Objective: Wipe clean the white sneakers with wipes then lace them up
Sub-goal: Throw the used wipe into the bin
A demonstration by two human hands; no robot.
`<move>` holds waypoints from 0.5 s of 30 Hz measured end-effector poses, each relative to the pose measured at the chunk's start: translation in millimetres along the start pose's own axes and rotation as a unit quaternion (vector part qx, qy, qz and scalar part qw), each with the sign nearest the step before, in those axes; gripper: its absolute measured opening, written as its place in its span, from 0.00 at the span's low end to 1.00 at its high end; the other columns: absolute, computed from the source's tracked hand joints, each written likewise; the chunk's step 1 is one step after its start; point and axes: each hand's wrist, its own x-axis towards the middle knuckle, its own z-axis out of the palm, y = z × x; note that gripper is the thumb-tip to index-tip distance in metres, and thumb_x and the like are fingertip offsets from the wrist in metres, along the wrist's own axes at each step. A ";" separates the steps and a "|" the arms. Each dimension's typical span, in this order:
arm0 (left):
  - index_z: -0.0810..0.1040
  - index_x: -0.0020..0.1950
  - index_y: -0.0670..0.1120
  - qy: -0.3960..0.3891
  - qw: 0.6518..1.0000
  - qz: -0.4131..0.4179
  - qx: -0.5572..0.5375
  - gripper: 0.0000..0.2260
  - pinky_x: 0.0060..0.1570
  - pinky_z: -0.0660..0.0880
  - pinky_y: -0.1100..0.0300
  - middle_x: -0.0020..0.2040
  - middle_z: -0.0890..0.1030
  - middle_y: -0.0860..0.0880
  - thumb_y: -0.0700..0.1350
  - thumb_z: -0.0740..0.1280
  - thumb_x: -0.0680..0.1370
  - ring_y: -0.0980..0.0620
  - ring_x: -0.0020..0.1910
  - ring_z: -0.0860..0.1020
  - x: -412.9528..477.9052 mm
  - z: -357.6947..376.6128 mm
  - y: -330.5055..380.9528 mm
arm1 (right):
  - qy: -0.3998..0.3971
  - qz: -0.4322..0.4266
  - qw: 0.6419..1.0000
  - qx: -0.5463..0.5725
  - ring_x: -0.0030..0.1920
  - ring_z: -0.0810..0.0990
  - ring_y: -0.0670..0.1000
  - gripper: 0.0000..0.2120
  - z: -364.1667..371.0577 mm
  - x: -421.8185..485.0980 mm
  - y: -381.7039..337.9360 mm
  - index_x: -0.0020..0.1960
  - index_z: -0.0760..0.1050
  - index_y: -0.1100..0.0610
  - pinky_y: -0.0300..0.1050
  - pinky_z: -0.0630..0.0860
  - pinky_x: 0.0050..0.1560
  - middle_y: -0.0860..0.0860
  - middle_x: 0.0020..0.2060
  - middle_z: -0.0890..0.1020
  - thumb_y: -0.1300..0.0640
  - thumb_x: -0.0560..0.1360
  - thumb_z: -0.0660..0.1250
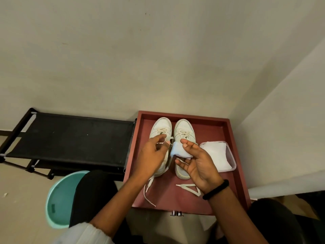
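Note:
Two white sneakers stand side by side in a red tray point(233, 173), toes pointing away from me: the left sneaker point(161, 129) and the right sneaker point(184, 129). Both are partly laced near the toes, and loose lace ends point(189, 188) trail over the tray floor. My right hand point(197, 164) hovers over the right sneaker and pinches a folded white wipe point(177, 149) between thumb and fingers. My left hand point(153, 155) hangs above the left sneaker with curled fingers beside the wipe's left edge; whether it grips a lace or the wipe is unclear.
A clear plastic box point(232, 161) with white wipes sits in the tray to the right of the sneakers. A black fabric shoe rack point(70, 138) stands on the left, a teal basin point(59, 198) on the floor below it. Walls close off the back and right.

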 end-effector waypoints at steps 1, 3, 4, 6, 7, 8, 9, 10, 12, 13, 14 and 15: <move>0.78 0.68 0.48 0.010 1.000 0.006 0.002 0.15 0.52 0.74 0.68 0.62 0.80 0.53 0.47 0.67 0.81 0.58 0.56 0.79 -13.7 -0.4 11.0 | -0.015 -0.015 1.000 -0.002 0.50 0.83 0.56 0.11 0.4 -5.1 -2.6 0.61 0.77 0.59 0.51 0.79 0.51 0.57 0.54 0.84 0.63 0.79 0.63; 0.78 0.66 0.50 0.014 0.999 -0.030 -0.037 0.14 0.48 0.78 0.64 0.58 0.82 0.53 0.51 0.67 0.81 0.56 0.52 0.81 -39.6 -3.4 29.1 | -0.036 -0.078 0.995 -0.044 0.55 0.83 0.56 0.14 4.7 -18.7 -7.2 0.62 0.76 0.60 0.51 0.80 0.54 0.58 0.58 0.83 0.67 0.79 0.63; 0.77 0.65 0.50 -0.003 0.991 -0.080 -0.103 0.14 0.47 0.81 0.59 0.56 0.83 0.50 0.53 0.67 0.81 0.53 0.51 0.83 -49.7 -4.8 36.2 | -0.036 -0.132 0.985 -0.101 0.57 0.82 0.55 0.15 7.3 -25.8 -7.8 0.62 0.77 0.59 0.50 0.80 0.56 0.56 0.58 0.83 0.69 0.78 0.63; 0.79 0.62 0.47 -0.054 0.950 -0.172 -0.257 0.14 0.45 0.82 0.53 0.53 0.85 0.44 0.55 0.66 0.81 0.47 0.51 0.85 -66.9 -9.1 48.3 | -0.029 -0.257 0.934 -0.248 0.58 0.82 0.49 0.19 13.3 -43.3 -6.1 0.60 0.78 0.55 0.43 0.78 0.57 0.49 0.56 0.84 0.73 0.75 0.66; 0.80 0.60 0.46 -0.064 0.935 -0.183 -0.298 0.14 0.44 0.82 0.53 0.52 0.86 0.42 0.54 0.66 0.81 0.46 0.51 0.85 -73.3 -11.8 51.2 | -0.037 -0.300 0.904 -0.301 0.58 0.81 0.46 0.21 15.9 -51.9 -2.6 0.60 0.78 0.54 0.39 0.77 0.58 0.46 0.56 0.83 0.74 0.74 0.66; 0.81 0.59 0.45 -0.058 0.930 -0.178 -0.317 0.14 0.44 0.82 0.53 0.52 0.86 0.41 0.53 0.66 0.81 0.45 0.50 0.85 -78.1 -13.2 51.8 | -0.053 -0.324 0.884 -0.334 0.59 0.80 0.44 0.22 18.2 -59.7 2.0 0.60 0.78 0.53 0.36 0.76 0.58 0.44 0.55 0.83 0.75 0.74 0.66; 0.82 0.58 0.43 -0.041 0.927 -0.168 -0.332 0.14 0.45 0.82 0.53 0.51 0.86 0.41 0.52 0.67 0.81 0.45 0.49 0.85 -81.7 -13.8 51.8 | -0.070 -0.330 0.874 -0.351 0.60 0.80 0.44 0.23 19.7 -66.3 6.6 0.61 0.78 0.52 0.36 0.75 0.60 0.43 0.56 0.83 0.75 0.73 0.66; 0.82 0.57 0.42 -0.018 0.924 -0.157 -0.347 0.13 0.47 0.82 0.52 0.50 0.86 0.41 0.50 0.68 0.80 0.45 0.49 0.85 -85.8 -14.6 51.6 | -0.090 -0.327 0.872 -0.354 0.62 0.79 0.44 0.24 21.2 -73.2 10.1 0.62 0.77 0.51 0.36 0.75 0.61 0.43 0.57 0.82 0.74 0.74 0.67; 0.82 0.57 0.41 0.021 0.920 -0.135 -0.367 0.11 0.52 0.82 0.47 0.50 0.86 0.41 0.47 0.69 0.79 0.42 0.50 0.86 -91.7 -14.5 48.9 | -0.115 -0.314 0.881 -0.334 0.63 0.78 0.45 0.24 20.4 -80.1 14.9 0.64 0.76 0.51 0.39 0.76 0.62 0.44 0.60 0.81 0.72 0.74 0.68; 0.82 0.58 0.42 0.034 0.919 -0.126 -0.372 0.10 0.55 0.81 0.45 0.50 0.86 0.41 0.45 0.69 0.80 0.41 0.51 0.85 -94.0 -14.7 47.6 | -0.114 -0.314 0.885 -0.324 0.64 0.78 0.46 0.23 19.1 -81.6 15.3 0.64 0.76 0.51 0.41 0.76 0.62 0.45 0.60 0.81 0.70 0.74 0.69; 0.83 0.58 0.42 0.043 0.918 -0.118 -0.377 0.10 0.56 0.81 0.43 0.50 0.87 0.42 0.44 0.69 0.80 0.41 0.52 0.85 -95.6 -14.9 46.5 | -0.106 -0.317 0.887 -0.319 0.64 0.78 0.47 0.21 17.8 -81.9 15.2 0.64 0.76 0.52 0.43 0.77 0.61 0.45 0.60 0.81 0.69 0.75 0.69; 0.83 0.59 0.43 0.046 0.919 -0.113 -0.375 0.09 0.57 0.81 0.43 0.50 0.87 0.43 0.42 0.69 0.80 0.42 0.52 0.85 -97.4 -15.1 45.9 | -0.091 -0.325 0.884 -0.325 0.63 0.79 0.48 0.20 16.7 -82.6 14.5 0.63 0.76 0.51 0.45 0.78 0.60 0.45 0.60 0.81 0.66 0.74 0.70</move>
